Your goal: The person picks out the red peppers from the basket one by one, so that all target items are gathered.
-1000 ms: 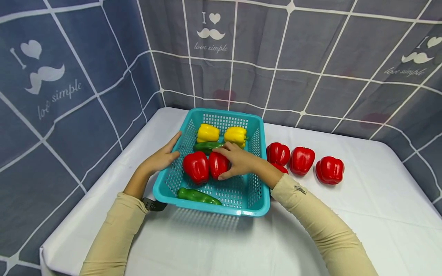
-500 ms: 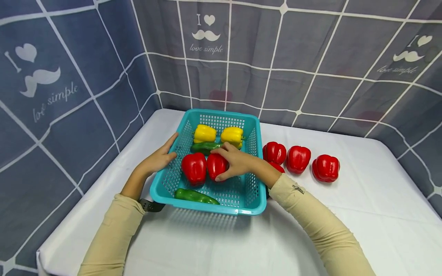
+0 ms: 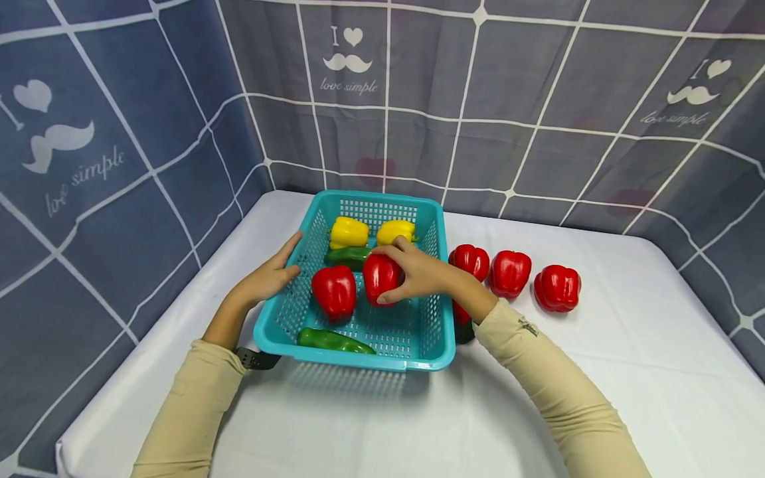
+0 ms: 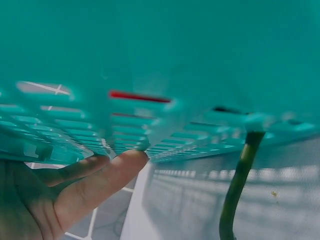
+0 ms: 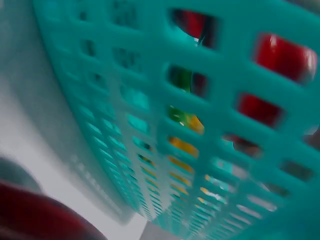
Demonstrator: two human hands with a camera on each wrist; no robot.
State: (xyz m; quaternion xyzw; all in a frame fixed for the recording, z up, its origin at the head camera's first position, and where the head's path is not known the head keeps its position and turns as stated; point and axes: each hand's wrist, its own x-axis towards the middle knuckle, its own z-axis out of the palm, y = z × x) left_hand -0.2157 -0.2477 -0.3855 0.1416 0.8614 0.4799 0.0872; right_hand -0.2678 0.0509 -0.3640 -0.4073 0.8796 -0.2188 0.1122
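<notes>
A red bell pepper [image 3: 379, 279] is in my right hand [image 3: 421, 272], thumb and fingers curled round it, above the floor of the turquoise basket [image 3: 358, 364]. To its left in the basket sits another red bell pepper [image 3: 335, 293]. A long green pepper [image 3: 331, 340] lies along the near wall, and a second dark green one [image 3: 343, 258] lies behind the red pair. At the back are yellow bell peppers [image 3: 349, 233]. My left hand [image 3: 269, 275] rests against the basket's left side with extended fingers. In the right wrist view the basket wall [image 5: 150, 95] hides the right hand.
Right of the basket on the white tablecloth [image 3: 627, 345] stand several red bell peppers [image 3: 557, 288], one partly behind my right forearm. A grey checked curtain [image 3: 514, 79] encloses the back and sides. A green stem [image 4: 242, 175] pokes out through the basket in the left wrist view.
My right hand has lifted the red bell pepper slightly and moved it rightward, away from the other red one. The left hand keeps its place on the basket. The head view has shifted a little.
</notes>
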